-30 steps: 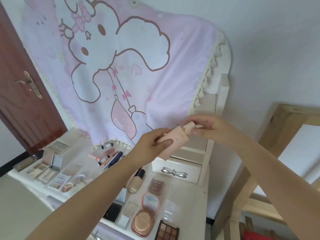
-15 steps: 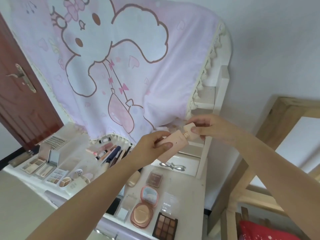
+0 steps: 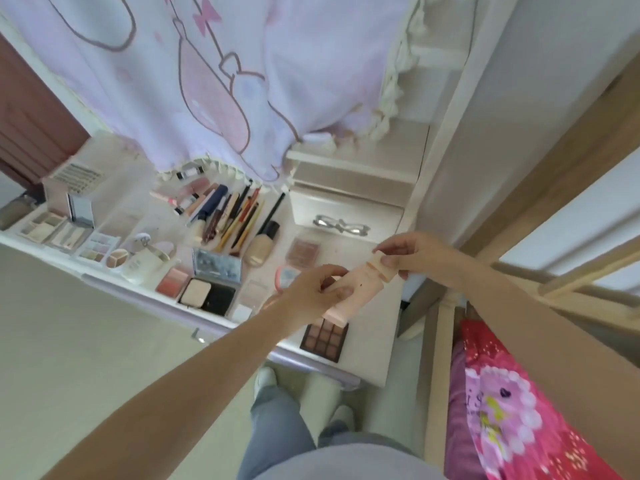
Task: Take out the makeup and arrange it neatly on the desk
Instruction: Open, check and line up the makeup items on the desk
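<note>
Both hands hold one pink tube [image 3: 356,289] in the air above the right part of the desk [image 3: 372,344]. The left hand [image 3: 313,294] grips the tube's body, thumb on top and fingers curled beneath; the right hand [image 3: 412,252] pinches the cap end between thumb and fingertips. The tube lies slanted, cap up and to the right, its flat end down over the brown palette [image 3: 323,339].

Just left of the tube a round pink compact [image 3: 285,276] shows behind the left hand, and farther off lie a blush pan [image 3: 304,251] and a foundation bottle [image 3: 263,244]. Pencils and brushes [image 3: 230,216] fan out beyond, with more palettes along the left.

The step looks like placing the tube. To do it well, keep the cap pinched until the body rests flat, and choose the bare strip right of the palette, near the drawer [image 3: 346,209]. Line it up with the bottle's slant, so that the row reads tidy and nothing rolls toward the edge.
</note>
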The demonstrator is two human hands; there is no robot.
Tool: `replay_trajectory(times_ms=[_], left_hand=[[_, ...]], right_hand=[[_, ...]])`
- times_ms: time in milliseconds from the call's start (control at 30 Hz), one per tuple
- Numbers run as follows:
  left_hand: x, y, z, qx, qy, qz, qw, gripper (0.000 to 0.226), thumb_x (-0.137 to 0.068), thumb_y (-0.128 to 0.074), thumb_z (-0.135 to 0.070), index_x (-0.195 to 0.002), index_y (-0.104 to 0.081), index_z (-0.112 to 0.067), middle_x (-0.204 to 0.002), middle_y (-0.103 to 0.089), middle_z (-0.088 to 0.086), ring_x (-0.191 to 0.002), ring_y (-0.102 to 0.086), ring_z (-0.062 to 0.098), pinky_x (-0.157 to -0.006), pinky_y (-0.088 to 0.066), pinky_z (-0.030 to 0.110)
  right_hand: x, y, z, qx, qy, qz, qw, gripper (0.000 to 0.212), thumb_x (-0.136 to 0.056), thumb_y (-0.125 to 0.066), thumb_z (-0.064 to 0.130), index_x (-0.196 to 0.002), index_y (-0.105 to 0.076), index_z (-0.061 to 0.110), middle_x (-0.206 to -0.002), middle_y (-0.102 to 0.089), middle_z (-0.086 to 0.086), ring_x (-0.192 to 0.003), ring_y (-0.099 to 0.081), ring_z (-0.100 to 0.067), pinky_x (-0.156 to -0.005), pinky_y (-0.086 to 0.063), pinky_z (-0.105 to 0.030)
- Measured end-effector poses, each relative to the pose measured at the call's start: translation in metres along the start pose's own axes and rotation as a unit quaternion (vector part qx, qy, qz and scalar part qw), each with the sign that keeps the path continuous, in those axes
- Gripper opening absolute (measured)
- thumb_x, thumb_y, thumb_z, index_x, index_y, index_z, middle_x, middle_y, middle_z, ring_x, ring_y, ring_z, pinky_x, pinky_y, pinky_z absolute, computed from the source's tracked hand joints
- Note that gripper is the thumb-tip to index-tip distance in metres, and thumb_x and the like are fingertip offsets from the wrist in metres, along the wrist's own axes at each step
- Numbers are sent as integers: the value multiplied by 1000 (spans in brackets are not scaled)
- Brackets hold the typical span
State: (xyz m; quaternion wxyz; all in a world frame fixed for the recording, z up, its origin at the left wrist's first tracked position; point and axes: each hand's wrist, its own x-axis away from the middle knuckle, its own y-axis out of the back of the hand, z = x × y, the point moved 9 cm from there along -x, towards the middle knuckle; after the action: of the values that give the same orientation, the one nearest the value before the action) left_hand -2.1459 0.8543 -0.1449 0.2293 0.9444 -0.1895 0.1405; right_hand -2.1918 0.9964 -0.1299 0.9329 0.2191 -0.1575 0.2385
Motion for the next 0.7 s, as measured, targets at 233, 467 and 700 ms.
replay_trajectory(times_ms=[233,467,700], left_hand=[[6,-82,83,9,112,78,991,38,-88,-52,-7,-126,-49,-9,-99,-54,-2,-90,-49,10,-66,-39,7],[8,-98,108,-9,157,36,987,39,-88,-53,-8,-127,-47,-9,-120,-57,12,-105,-53,24,-87,-42,27],[2,-93,104,-175,133,26,975,31,-92,-49,-22,-120,-48,-7,-114,-58,12,-101,-53,26,-77,-36,25]], right_hand=[[-9,-45,-109,40,-112,13,993,30,-86,-58,7,-116,-60,8,-103,-62,-12,-70,-55,-17,-53,-46,-8],[-21,-53,-130,50,-117,-26,992,27,-86,-58,11,-112,-61,6,-99,-60,-5,-67,-54,-4,-49,-40,1],[-14,-49,-123,110,-70,-119,984,20,-87,-56,9,-104,-66,4,-107,-66,-11,-94,-56,-16,-63,-33,-9]])
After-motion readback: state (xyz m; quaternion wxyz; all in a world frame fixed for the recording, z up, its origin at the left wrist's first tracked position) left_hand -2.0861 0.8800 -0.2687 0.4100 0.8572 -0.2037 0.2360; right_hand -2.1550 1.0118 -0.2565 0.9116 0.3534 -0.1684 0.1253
